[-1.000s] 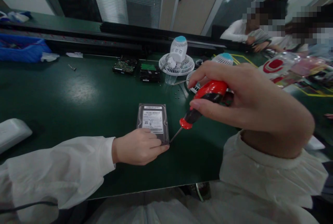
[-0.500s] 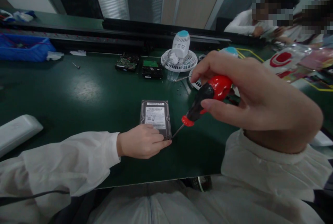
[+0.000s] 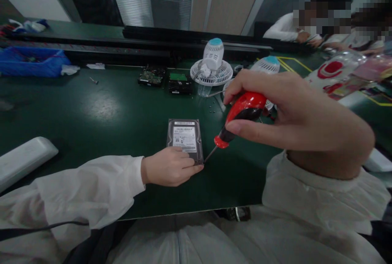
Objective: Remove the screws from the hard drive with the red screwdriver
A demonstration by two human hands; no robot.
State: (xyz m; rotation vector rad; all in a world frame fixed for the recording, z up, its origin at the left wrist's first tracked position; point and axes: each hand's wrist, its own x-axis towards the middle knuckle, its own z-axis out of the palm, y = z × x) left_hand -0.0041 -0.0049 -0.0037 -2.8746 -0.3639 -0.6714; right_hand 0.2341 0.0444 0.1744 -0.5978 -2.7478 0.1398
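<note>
On the green table, the left hand pinned the near end of the hard drive, fingers curled over it, one fingertip at its near right corner. The drive lay flat, label up. Just to the right, the screwdriver slanted down to that corner; whether its tip met a screw was too small to tell. The right hand grasped the handle between thumb and fingers; more red had just rolled into view, suggesting turning work under way.
</note>
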